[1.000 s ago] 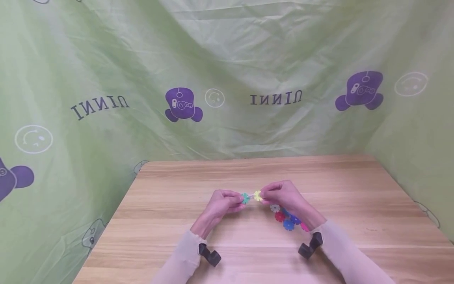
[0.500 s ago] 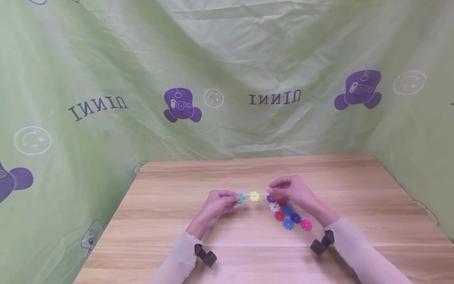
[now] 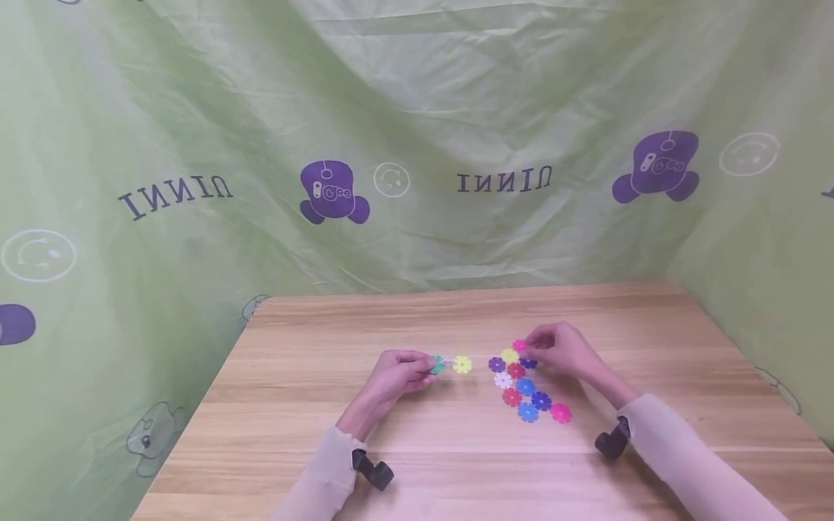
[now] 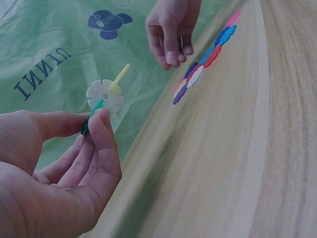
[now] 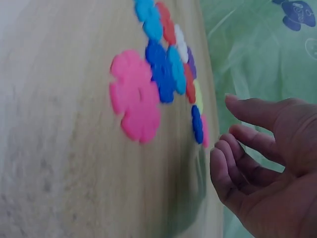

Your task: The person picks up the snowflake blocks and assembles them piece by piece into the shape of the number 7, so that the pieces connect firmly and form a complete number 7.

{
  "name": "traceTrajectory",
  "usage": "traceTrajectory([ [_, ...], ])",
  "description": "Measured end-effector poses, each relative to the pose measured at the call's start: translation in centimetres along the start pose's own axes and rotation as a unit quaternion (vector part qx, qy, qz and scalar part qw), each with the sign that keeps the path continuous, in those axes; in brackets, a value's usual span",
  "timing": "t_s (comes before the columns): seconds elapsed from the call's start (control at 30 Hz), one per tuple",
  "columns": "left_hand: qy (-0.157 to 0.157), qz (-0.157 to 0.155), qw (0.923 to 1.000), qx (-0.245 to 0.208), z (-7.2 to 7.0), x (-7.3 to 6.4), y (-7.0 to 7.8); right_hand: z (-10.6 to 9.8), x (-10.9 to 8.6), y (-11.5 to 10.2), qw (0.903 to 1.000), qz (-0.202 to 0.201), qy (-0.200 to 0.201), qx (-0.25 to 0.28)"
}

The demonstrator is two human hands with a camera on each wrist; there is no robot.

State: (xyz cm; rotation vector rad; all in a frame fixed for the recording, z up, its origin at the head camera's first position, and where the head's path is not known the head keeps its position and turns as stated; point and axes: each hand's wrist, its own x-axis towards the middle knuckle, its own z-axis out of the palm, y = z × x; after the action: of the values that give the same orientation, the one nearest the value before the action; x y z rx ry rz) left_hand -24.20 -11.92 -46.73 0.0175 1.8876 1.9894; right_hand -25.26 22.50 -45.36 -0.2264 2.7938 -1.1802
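A green disc (image 3: 439, 364), a white disc (image 4: 99, 96) and a yellow disc (image 3: 462, 365) are joined, with the white one in the middle. The left hand (image 3: 394, 376) pinches the green disc, and the other two stick out past its fingertips, up off the table (image 3: 287, 405). Eleven loose discs (image 3: 525, 386) lie flat in a bunch, so it looks like most are not joined yet. The right hand (image 3: 562, 353) holds nothing, its fingers loosely bent, just beside the far pink disc (image 3: 519, 346); I can't tell if they touch.
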Motion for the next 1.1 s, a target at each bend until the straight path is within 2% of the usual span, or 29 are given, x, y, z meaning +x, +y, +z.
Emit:
traceTrajectory([
  [0.2,-0.002,-0.001,1.0,-0.005,-0.16,-0.08,0.08,-0.22,0.25,0.59,0.9996,0.003,-0.013,-0.024],
  [0.47,-0.007,0.005,0.9998,-0.015,-0.22,-0.02,0.07,-0.32,0.32,0.67,0.9984,0.03,-0.031,-0.037],
  [1.1,-0.003,-0.009,0.9997,-0.023,-0.61,0.11,0.02,-0.44,0.72,0.39,0.9967,0.047,-0.06,-0.029],
])
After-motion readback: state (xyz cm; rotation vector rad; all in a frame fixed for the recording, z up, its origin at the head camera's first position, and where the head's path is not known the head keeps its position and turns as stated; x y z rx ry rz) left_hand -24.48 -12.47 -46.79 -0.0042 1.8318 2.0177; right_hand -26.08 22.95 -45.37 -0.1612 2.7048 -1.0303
